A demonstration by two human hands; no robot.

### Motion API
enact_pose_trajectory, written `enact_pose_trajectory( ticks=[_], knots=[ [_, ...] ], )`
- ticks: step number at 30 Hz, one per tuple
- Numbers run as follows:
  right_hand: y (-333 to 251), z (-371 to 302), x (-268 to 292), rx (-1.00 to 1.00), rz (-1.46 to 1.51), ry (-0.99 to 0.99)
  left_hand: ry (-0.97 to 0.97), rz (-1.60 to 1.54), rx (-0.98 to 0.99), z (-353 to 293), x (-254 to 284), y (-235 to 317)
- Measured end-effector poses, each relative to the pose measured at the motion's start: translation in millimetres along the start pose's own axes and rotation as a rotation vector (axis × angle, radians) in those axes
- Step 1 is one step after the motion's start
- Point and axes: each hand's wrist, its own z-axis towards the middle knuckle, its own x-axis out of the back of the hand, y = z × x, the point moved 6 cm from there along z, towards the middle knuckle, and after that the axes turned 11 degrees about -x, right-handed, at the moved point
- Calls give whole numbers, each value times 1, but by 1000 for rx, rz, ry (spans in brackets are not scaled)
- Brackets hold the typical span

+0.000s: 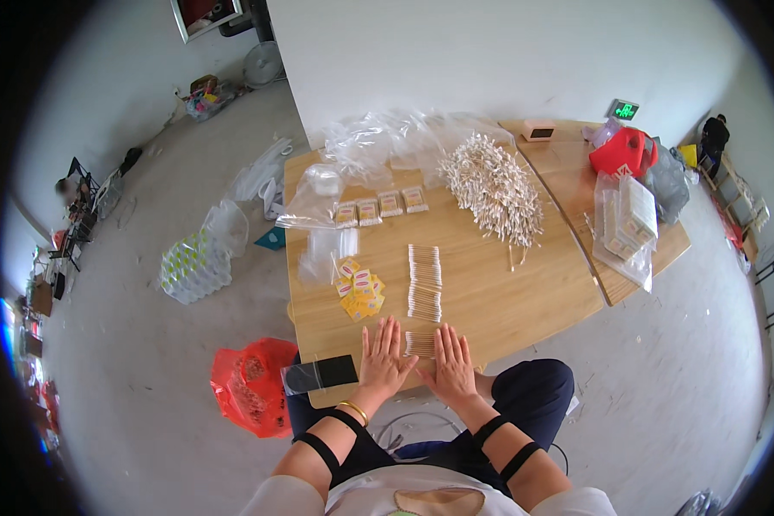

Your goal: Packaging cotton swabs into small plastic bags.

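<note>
A short row of cotton swabs (420,345) lies on the wooden table (507,301) near its front edge. My left hand (385,357) rests flat at the row's left end, fingers stretched out. At the right end, my right hand (451,363) lies the same way, its fingers pointing away from me. Just beyond is a longer column of swabs (425,282), laid side by side. Yellow and white printed cards (361,291) are scattered to the left. Farther back stand several small filled packs (380,206) in a line.
A large heap of loose swabs (494,187) covers the far right. Clear plastic bags (387,142) line the back edge; flat clear sleeves (325,256) lie left. A dark phone-like slab (337,371) sits at the front left corner, above a red bag (251,387). Another table (593,232) adjoins at right.
</note>
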Motion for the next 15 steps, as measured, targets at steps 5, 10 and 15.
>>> enact_pose_trajectory(
  ticks=[5, 10, 15],
  knots=[
    [-6, 2, -17, -35, -101, 38, -33, -19, -46, 6, -15, 15],
    [-7, 3, -16, -75, -42, 26, -32, 8, -26, 9, -11, 19],
    [-11, 3, -14, -67, -64, -4, -16, -239, -275, 11, -13, 35]
  ],
)
